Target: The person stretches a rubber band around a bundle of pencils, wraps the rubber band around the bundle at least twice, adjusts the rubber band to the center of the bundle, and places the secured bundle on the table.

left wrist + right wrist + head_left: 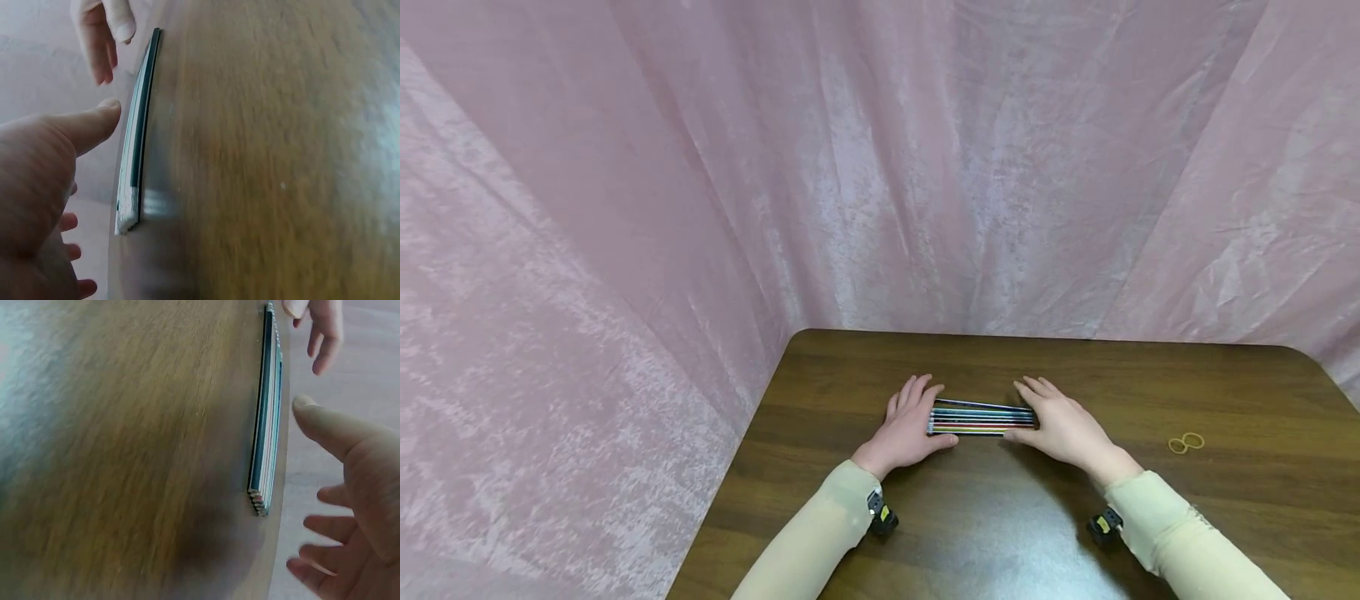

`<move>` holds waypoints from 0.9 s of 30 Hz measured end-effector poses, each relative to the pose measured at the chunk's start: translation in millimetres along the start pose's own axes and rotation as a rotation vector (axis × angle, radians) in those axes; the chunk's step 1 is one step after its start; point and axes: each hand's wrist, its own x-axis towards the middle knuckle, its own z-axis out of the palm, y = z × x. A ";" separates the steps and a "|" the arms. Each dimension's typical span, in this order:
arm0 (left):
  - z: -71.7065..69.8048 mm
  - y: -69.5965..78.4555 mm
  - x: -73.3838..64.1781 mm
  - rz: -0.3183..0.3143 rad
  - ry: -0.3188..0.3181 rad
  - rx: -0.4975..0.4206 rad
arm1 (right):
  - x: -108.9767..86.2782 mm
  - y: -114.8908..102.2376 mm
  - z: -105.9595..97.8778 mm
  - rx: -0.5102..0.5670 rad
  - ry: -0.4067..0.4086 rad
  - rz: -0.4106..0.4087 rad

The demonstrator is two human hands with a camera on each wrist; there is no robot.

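Note:
Several thin pencils (pixel 981 420) lie side by side on the table as a narrow row, dark, teal, white, red and yellow stripes showing. One pencil (pixel 981 404) at the far side sits slightly askew from the others. At the row's left end is my left hand (pixel 907 423), fingers extended and thumb apart. My right hand (pixel 1063 427) stands at the opposite end in a similar pose. In the left wrist view the thumb (pixel 94 125) reaches toward the pencils (pixel 139 125) without curling round them. The right wrist view likewise shows the thumb (pixel 325 425) beside the pencils (pixel 265 425).
Two yellowish rubber bands (pixel 1186 443) lie on the brown wooden table (pixel 1000 533), right of the right hand. Pink curtains (pixel 925 167) hang behind the table and along its left side.

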 end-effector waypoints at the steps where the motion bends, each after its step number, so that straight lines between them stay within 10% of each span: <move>1: 0.3 2.2 1.4 0.006 0.013 0.011 | 1.4 -0.7 1.1 0.000 0.016 -0.011; 14: -0.9 18.5 30.4 0.096 -0.086 0.326 | 23.9 -1.6 15.8 0.014 -0.034 -0.122; 27: -5.9 29.8 47.8 0.059 -0.134 0.336 | 42.1 -13.7 18.6 -0.057 -0.153 -0.087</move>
